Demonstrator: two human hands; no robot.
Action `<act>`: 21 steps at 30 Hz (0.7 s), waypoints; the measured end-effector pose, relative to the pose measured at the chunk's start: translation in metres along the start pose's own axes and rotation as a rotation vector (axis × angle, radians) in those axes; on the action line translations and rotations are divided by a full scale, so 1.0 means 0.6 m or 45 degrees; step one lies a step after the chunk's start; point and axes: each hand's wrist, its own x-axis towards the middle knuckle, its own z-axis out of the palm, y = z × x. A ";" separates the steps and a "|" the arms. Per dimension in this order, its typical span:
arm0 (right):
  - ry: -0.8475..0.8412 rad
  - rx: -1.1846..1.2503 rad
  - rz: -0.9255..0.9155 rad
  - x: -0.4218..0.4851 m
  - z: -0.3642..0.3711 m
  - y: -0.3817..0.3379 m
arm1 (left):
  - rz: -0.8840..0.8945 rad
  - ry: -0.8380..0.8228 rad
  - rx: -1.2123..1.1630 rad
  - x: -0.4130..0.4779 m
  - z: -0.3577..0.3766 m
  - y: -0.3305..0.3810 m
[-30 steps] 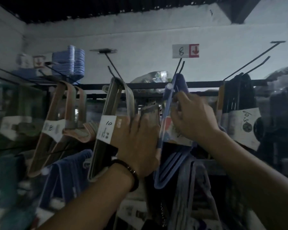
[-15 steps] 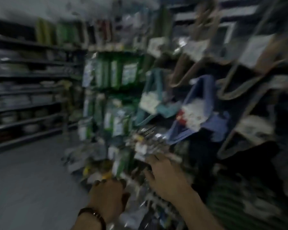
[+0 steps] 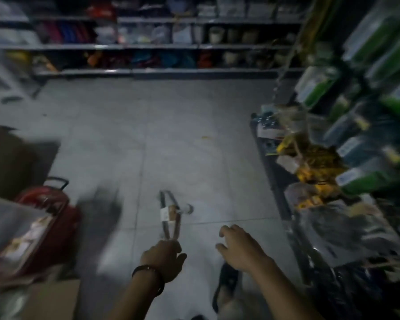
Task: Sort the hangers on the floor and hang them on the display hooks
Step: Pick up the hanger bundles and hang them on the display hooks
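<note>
Hangers (image 3: 170,213), a labelled bundle, low centre of view, pointing toward 12 o'clock from left hand (image 3: 164,256), whose curled fingers grip their near end. Right hand (image 3: 239,247) sits at 3 o'clock of the left, fingers loose and spread, holding nothing. Grey tiled floor (image 3: 171,139) below. Red object (image 3: 53,218) at 9 o'clock, blurry; packed display rack (image 3: 333,169) at 3 o'clock.

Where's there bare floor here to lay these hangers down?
The widest bare patch is the grey floor ahead of the hangers, between the far shelves and the rack on the right. A smaller patch lies between the left hand and the right hand. The left side is crowded by the red basket and the box.
</note>
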 end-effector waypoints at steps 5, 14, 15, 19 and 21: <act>-0.245 -0.077 -0.101 0.222 0.035 -0.037 | -0.220 -0.031 -0.203 0.129 0.009 -0.083; -0.524 -0.219 -0.030 0.705 0.128 -0.007 | -0.327 -0.266 -0.527 0.526 0.045 -0.271; -0.534 -0.209 -0.020 0.760 0.158 -0.001 | -0.356 -0.236 -0.578 0.581 0.062 -0.297; -0.588 -0.112 0.011 0.959 0.318 0.041 | -0.495 -0.195 -0.740 0.809 0.180 -0.397; -0.609 -0.104 0.002 1.049 0.412 0.071 | -0.588 -0.210 -0.860 0.933 0.256 -0.439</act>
